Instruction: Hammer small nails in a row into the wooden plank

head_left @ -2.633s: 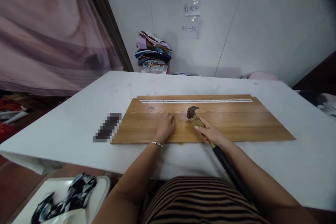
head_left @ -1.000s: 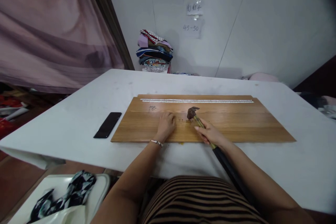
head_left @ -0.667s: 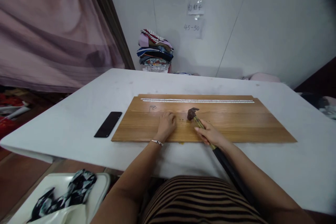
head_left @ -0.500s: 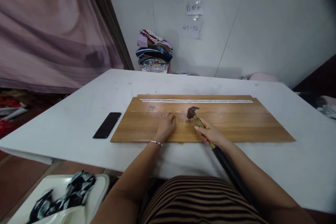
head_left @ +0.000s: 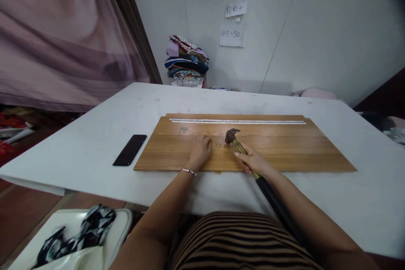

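Observation:
A wooden board (head_left: 284, 147) lies flat across the white table. My right hand (head_left: 251, 159) is closed around the neck of a claw hammer (head_left: 231, 136), whose head rests low over the board's middle and whose black handle runs back under my forearm. On the board to the left of the hammer lies my left hand (head_left: 201, 150), palm down with the fingers curled; whether anything is under them is hidden. Small dark nail heads (head_left: 218, 144) show between my left hand and the hammer. Several loose nails (head_left: 184, 130) lie beyond my left hand.
Two white strips (head_left: 237, 121) run along the board's far edge. A black phone (head_left: 129, 150) lies left of the board on the table (head_left: 95, 147). Folded clothes (head_left: 186, 63) are stacked at the wall. A white stool (head_left: 122, 219) with patterned cloth stands at lower left.

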Motion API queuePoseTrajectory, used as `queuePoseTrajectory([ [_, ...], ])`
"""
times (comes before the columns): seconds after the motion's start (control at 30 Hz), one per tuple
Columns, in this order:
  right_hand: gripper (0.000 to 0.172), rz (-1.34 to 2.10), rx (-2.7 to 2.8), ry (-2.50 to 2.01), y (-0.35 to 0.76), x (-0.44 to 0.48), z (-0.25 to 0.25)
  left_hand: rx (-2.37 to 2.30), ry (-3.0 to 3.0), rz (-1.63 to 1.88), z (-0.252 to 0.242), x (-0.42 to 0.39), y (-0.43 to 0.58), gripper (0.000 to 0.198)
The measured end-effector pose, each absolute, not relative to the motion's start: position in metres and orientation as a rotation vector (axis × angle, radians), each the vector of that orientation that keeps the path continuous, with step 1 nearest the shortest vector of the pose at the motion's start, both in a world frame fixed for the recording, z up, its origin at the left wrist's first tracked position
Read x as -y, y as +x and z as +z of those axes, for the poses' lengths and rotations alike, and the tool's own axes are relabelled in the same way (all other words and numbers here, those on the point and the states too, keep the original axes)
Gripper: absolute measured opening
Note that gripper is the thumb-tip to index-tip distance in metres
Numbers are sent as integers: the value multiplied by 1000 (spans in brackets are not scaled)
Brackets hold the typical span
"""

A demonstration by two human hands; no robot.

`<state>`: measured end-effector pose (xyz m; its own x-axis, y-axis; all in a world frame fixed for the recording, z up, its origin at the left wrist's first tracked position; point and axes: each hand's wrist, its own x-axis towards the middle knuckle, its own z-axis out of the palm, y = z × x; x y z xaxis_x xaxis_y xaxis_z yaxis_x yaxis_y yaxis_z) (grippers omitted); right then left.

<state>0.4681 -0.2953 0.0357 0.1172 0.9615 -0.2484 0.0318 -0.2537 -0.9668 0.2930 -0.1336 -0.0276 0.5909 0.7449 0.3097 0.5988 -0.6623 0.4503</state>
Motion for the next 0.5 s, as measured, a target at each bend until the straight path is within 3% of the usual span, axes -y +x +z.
queuePoseTrajectory([
  [0.5,83,1299,1032,-1494,468,295,35,-1099,2520,702,-26,135,293,19],
])
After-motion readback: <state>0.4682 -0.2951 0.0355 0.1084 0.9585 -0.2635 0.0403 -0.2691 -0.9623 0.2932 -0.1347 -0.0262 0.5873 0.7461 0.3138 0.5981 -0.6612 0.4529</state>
